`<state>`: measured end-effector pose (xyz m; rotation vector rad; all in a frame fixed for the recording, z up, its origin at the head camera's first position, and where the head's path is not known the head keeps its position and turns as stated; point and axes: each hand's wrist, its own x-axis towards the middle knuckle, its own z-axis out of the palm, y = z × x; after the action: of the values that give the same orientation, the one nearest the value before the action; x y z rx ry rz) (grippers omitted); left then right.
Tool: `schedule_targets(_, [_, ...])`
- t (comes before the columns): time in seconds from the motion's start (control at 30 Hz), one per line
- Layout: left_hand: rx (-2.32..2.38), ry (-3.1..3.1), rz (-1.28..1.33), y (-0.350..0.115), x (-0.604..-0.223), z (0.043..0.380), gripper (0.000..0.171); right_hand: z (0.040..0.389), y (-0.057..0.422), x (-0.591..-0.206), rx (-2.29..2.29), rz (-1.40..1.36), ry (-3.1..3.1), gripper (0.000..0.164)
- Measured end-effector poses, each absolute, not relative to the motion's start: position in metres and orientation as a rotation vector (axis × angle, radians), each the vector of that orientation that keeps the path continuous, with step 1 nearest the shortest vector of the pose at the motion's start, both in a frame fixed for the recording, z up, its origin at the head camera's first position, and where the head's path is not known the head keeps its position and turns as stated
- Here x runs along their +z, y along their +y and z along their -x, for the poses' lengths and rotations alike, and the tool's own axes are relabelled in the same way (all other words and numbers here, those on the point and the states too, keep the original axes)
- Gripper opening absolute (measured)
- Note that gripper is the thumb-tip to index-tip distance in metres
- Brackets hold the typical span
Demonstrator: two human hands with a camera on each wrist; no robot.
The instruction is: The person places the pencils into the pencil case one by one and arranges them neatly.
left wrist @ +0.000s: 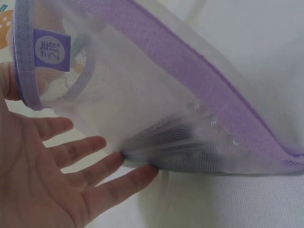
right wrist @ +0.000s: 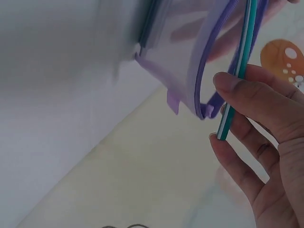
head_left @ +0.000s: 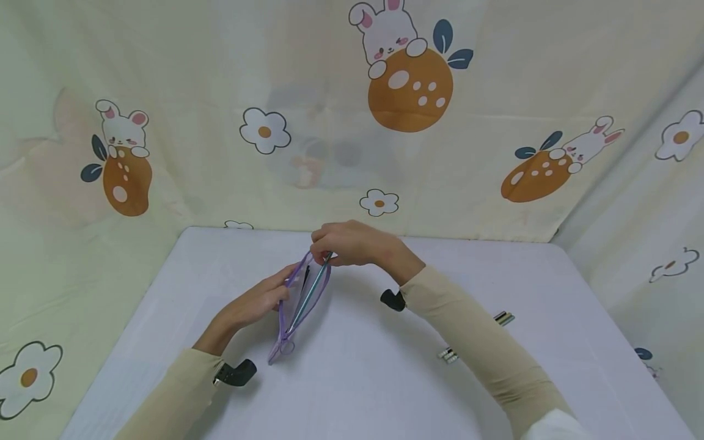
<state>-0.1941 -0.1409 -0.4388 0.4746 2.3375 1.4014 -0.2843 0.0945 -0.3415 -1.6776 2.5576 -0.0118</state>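
A see-through mesh zip pouch (head_left: 282, 311) with purple edging stands with its mouth spread wide. My left hand (head_left: 264, 299) grips it, thumb at the purple rim and fingers stretched along the mesh, as the left wrist view shows. Between thumb and fingers, my right hand (head_left: 352, 243) pinches a teal pencil (right wrist: 242, 61) with white stripes near its upper end. In the head view the pencil slants down inside the pouch's mouth. A dark, slender item (head_left: 305, 278) lies within the pouch; through the mesh it shows as a dark blur (left wrist: 175, 140).
Ends of several slim pencil-like sticks (head_left: 448, 355) stick out on both sides of the right sleeve (head_left: 473, 330), which hides their middles. All of this is on a white-covered table (head_left: 352, 391). A patterned curtain (head_left: 308, 171) hangs behind its far edge.
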Motion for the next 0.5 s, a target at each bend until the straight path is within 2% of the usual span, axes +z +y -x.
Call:
schedule_targets(0.27, [1.415,2.329,-0.514,-0.143,-0.44,0.195,0.07,0.283,0.094,-0.351,-0.105,1.785,2.545,0.019])
schedule_targets(0.5, [1.429,2.328,-0.522,-0.144,-0.44,0.196,0.07,0.287,0.115,-0.352,-0.169,1.688,2.626,0.017])
